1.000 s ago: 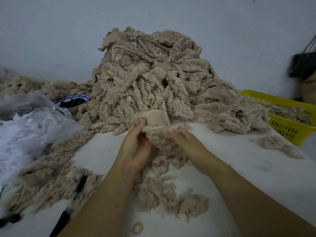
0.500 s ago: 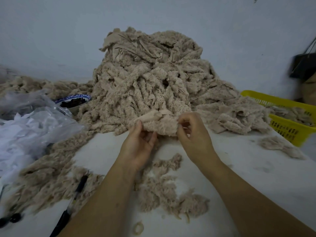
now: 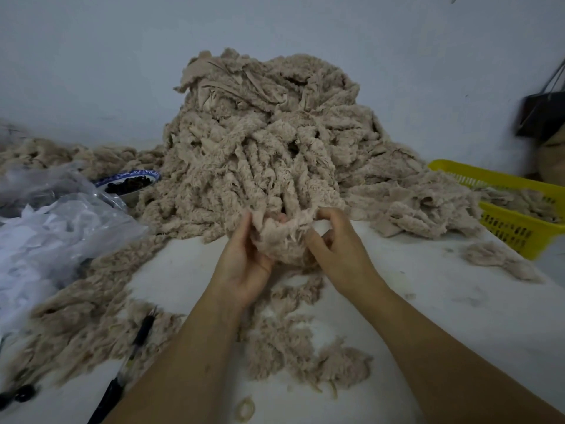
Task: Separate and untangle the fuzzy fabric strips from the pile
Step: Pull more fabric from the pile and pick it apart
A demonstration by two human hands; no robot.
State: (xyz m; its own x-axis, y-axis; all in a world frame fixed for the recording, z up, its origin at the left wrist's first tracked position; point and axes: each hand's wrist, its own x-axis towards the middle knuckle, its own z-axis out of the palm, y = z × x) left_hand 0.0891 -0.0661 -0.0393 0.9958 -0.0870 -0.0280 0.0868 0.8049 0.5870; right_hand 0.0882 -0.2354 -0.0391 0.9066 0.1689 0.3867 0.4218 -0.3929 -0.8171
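Note:
A tall pile of beige fuzzy fabric strips (image 3: 263, 142) rises at the middle back of the white table (image 3: 428, 301). Just in front of its foot, my left hand (image 3: 244, 258) and my right hand (image 3: 339, 249) both hold one fuzzy strip (image 3: 282, 240), bunched between them a little above the table. My left fingers curl round its left edge; my right fingers pinch its upper right edge. The strip's lower end hangs toward a loose heap of strips (image 3: 299, 347) lying on the table beneath my wrists.
A yellow plastic basket (image 3: 519, 218) with strips in it stands at the right edge. Clear plastic bags (image 3: 55, 228) lie at the left, a blue-rimmed bowl (image 3: 130, 182) behind them. More strips (image 3: 85, 316) trail along the left front, with a black pen (image 3: 134, 350). A small tuft (image 3: 495, 258) lies right.
My hands lifted the strip off the table and stretched it apart; now they have come closer together, with the strip bunched between them and my right hand lowered slightly.

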